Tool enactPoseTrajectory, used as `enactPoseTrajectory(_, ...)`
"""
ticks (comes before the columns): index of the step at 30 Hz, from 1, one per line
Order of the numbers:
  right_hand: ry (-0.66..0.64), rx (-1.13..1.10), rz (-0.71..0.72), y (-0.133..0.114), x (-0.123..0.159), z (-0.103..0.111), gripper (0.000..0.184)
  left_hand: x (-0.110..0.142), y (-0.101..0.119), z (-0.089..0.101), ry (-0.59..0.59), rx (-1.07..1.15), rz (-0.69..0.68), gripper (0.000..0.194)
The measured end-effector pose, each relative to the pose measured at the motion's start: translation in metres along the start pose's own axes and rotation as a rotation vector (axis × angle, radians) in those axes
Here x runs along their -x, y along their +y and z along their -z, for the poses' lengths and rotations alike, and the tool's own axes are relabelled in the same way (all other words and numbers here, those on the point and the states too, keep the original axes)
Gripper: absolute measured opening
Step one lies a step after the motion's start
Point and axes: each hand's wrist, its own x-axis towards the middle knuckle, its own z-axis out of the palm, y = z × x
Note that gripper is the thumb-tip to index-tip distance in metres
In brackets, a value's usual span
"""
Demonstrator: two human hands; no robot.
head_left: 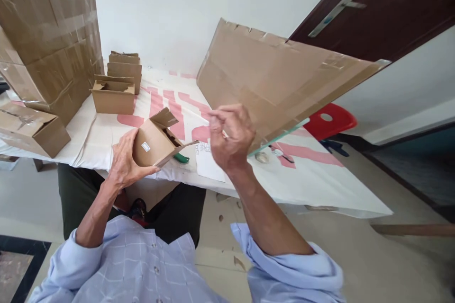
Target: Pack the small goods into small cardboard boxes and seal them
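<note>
My left hand (126, 163) grips a small brown cardboard box (151, 139), tilted at the table's near edge with its flaps standing open. A small white label (145, 147) sits on the side of the box facing me. To the right, my right hand (232, 135) is raised with thumb and fingers pinched together; whatever may be between the fingertips is too small to make out. Below it lies a white sheet (206, 163) with small printed marks, partly hidden by that hand. The green handle (181, 157) of some tool shows just beyond the box.
Several open small boxes (113, 97) stand at the back left, near a large taped carton (53, 42). A closed box (33, 128) rests at the left edge. A big cardboard panel (270, 75) leans behind my right hand. Beyond it is a red stool (330, 123).
</note>
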Motion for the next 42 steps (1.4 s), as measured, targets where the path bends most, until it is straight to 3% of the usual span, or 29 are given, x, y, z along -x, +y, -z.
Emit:
enactPoseTrajectory(4, -0.267, 0.013, 0.36, -0.084, -0.012, -0.001, 0.025, -0.002, 0.01, -0.009, 0.018, -0.013, -0.014, 0.125)
enactPoseTrajectory(7, -0.376, 0.116, 0.453, -0.106, -0.006, -0.017, 0.024, -0.001, 0.016, -0.013, 0.044, -0.028, -0.005, 0.118)
enactPoseTrajectory(14, -0.405, 0.217, 0.518, -0.095, 0.0, -0.035, 0.027, 0.001, 0.021, -0.018, 0.058, -0.034, -0.012, 0.115)
enactPoseTrajectory(33, -0.401, 0.183, 0.441, -0.091, 0.007, -0.04, 0.025, 0.004, 0.023, -0.022, 0.06, -0.064, -0.041, 0.118)
enactPoseTrajectory(42, -0.353, 0.196, 0.488, -0.091, 0.008, -0.041, 0.026, 0.004, 0.025, -0.021, 0.061, -0.059, -0.034, 0.116)
